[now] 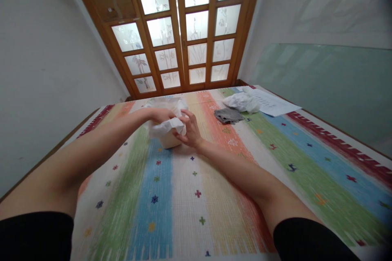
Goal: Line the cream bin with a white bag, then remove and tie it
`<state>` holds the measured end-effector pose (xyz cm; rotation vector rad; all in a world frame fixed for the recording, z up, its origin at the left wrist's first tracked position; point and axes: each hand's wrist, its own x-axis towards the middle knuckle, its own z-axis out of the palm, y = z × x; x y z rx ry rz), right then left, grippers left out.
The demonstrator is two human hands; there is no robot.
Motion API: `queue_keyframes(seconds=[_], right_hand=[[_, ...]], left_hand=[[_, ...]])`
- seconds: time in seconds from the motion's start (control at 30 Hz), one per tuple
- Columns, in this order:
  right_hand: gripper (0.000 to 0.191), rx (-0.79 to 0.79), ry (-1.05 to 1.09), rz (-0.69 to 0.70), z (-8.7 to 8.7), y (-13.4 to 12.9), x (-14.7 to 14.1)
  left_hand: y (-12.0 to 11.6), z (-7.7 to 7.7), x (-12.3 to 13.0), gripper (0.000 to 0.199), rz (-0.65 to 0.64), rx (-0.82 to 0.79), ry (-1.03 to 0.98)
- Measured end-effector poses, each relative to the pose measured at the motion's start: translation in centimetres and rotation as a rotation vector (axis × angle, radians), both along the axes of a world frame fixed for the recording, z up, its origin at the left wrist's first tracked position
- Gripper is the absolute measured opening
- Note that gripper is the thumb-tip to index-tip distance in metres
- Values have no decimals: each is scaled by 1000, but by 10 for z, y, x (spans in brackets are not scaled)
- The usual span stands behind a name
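Observation:
A cream-coloured container (170, 140) stands towards the far side of the table, with a thin white plastic bag (163, 128) lining it and folded over its rim. My left hand (163, 115) reaches over the container's near rim, its fingertips hidden by the bag. At the container's right side is my right hand (190, 130), thumb and fingers curved round the bag's edge and pinching it. Inside the container, the contents cannot be made out.
To the right lie a folded grey cloth (228, 116), a crumpled white plastic bag (242, 102) and printed paper sheets (275, 104). A striped, patterned cloth (190, 212) covers the table. Behind it are wooden doors (180, 45) with glass panes.

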<state>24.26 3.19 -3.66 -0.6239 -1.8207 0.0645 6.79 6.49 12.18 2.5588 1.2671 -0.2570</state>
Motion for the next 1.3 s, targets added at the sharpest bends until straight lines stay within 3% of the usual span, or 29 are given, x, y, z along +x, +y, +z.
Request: queue_keyframes(seconds=[0.1, 0.23, 0.33, 0.4, 0.5, 0.57, 0.63, 0.7, 0.77, 0.9, 1.1, 1.3], right_hand=[[65, 66, -29, 48, 13, -4, 7], [57, 35, 59, 21, 42, -17, 9], [43, -5, 92, 77, 73, -21, 9], [37, -46, 23, 160, 93, -15, 9], [33, -113, -154, 287, 112, 3, 8], [35, -147, -245, 333, 113, 17, 5], [55, -207, -314, 351, 106, 28, 3], [78, -297, -363, 354, 98, 35, 1], [88, -362, -384, 368, 92, 36, 1], [98, -409, -394, 417, 90, 33, 4], [112, -396, -422, 341, 80, 32, 9], [116, -351, -378, 327, 67, 34, 7]], left_hand=[[-9, 16, -9, 28, -84, 1, -72], [-33, 19, -22, 34, -51, 357, -213], [-45, 12, -30, 35, -1, 501, -317], [-45, 4, -34, 44, 29, 488, -377], [-34, -13, -39, 57, 113, 335, -517], [-24, -28, -43, 56, 203, 283, -650], [-18, -43, -49, 55, 284, 302, -768], [-17, -55, -55, 55, 314, 292, -881], [-21, -62, -60, 58, 293, 266, -932], [-35, -65, -67, 71, 191, 295, -884], [-46, -65, -74, 106, 130, 299, -725], [-48, -76, -80, 116, 127, 312, -786]])
